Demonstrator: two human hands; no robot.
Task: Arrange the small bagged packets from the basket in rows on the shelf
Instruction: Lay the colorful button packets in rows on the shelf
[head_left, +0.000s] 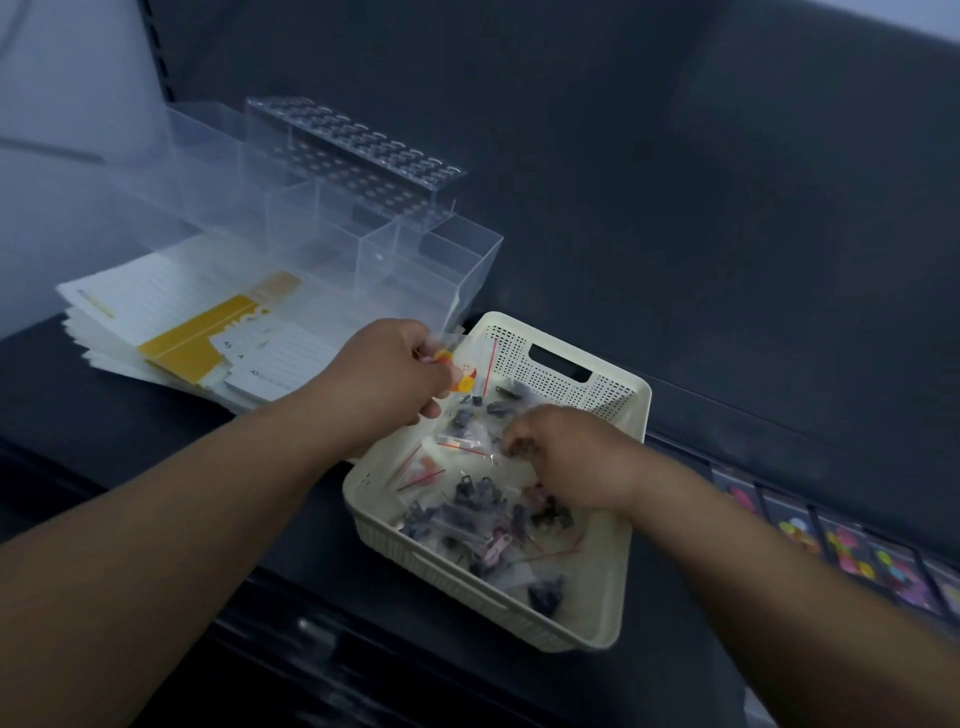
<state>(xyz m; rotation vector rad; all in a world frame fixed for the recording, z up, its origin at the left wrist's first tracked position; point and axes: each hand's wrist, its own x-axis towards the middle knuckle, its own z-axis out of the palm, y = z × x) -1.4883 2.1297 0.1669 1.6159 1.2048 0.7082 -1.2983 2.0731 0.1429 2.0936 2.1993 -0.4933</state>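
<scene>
Head view showed the left hand (387, 371) pinching a clear packet (457, 371) upright over the basket (618, 587); right hand's (566, 457) fingers curled among loose packets (467, 506), grip unclear.

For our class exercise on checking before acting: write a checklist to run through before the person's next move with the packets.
1. Left hand has a grip on a packet: ok.
2. Right hand has a packet pinched: cannot tell, blurred.
3. Basket sits flat on the shelf: ok.
4. Packets left in the basket: ok, many.
5. Row of packets started at right: ok.
6. Bare shelf beside that row: cannot tell.
</scene>
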